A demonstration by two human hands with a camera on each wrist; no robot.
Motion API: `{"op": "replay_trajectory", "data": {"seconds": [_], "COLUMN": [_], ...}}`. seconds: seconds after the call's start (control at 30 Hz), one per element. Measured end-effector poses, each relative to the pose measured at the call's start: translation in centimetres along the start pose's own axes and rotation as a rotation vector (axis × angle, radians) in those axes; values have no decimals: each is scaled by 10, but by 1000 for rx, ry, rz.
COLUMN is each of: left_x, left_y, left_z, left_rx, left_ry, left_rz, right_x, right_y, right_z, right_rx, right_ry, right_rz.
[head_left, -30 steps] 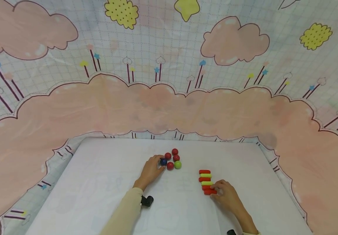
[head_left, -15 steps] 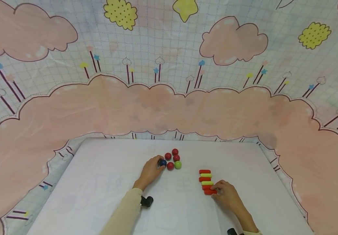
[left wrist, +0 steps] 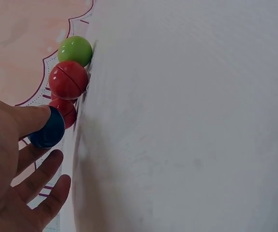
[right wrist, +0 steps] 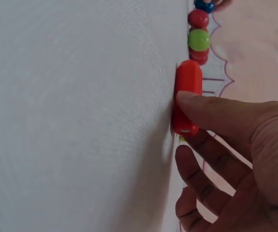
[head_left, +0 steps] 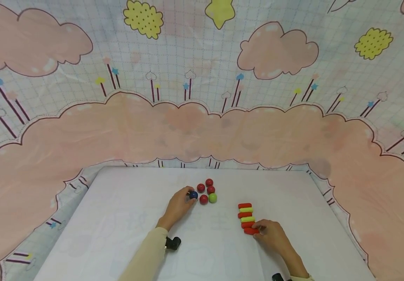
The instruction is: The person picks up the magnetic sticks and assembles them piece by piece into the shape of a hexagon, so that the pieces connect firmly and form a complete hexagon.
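Observation:
My left hand (head_left: 179, 207) pinches a dark blue ball (left wrist: 49, 129) between thumb and index finger, its other fingers spread below. Just right of it sit several glossy red balls (head_left: 203, 199) and one green ball (head_left: 213, 198). On the right, thumb and index finger of my right hand (head_left: 272, 236) pinch the nearest red ribbed stick (right wrist: 187, 96), a short one with rounded ends. It is the front piece of a row of red and yellow-green sticks (head_left: 246, 210), lying side by side and running away from me. The thumb covers part of that stick.
Everything lies on a white-covered table (head_left: 124, 234). Behind it hangs a patterned cloth (head_left: 188, 128) with clouds and stars, which also borders the table's sides. A black wrist camera (head_left: 174, 243) sits beside the left sleeve (head_left: 146, 253).
My left hand has drawn the blue ball slightly left, widening the gap to the red balls. My right hand stays at the front red stick with almost no movement.

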State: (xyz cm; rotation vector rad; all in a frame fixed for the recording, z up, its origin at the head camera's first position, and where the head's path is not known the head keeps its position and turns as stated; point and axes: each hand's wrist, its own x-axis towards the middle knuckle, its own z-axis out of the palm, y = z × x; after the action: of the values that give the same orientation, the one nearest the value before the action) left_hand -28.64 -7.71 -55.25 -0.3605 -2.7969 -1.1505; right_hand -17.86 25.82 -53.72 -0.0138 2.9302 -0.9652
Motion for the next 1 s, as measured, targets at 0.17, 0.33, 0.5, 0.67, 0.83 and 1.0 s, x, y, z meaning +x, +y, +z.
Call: {"op": "replay_trajectory", "data": {"seconds": [0.17,0.33,0.5,0.67,0.83,1.0], "left_x": [-2,-4,-7,-12,-19,-24], "left_y": [1,2,5,8,9,12], "left_z": [-3,-7,-12,-17,-23,-29], "left_rx": [-9,-26,-50,-65,-63,-76], "left_ry": [-1,17,36,44,57,76], "left_rz": [2,34,37,46,66,88], "right_x": [-1,1,8,14,21,28], "right_y": [-3,-9,-15,-25,-38,-53], "right_z": [-1,-5,-10,-14,-17,-21], "right_rx": [-6,16,25,58,76,76], "right_ry": [-25,-21,10,16,7,34], "right_rz": [21,13,-71,-107,-93,-118]}}
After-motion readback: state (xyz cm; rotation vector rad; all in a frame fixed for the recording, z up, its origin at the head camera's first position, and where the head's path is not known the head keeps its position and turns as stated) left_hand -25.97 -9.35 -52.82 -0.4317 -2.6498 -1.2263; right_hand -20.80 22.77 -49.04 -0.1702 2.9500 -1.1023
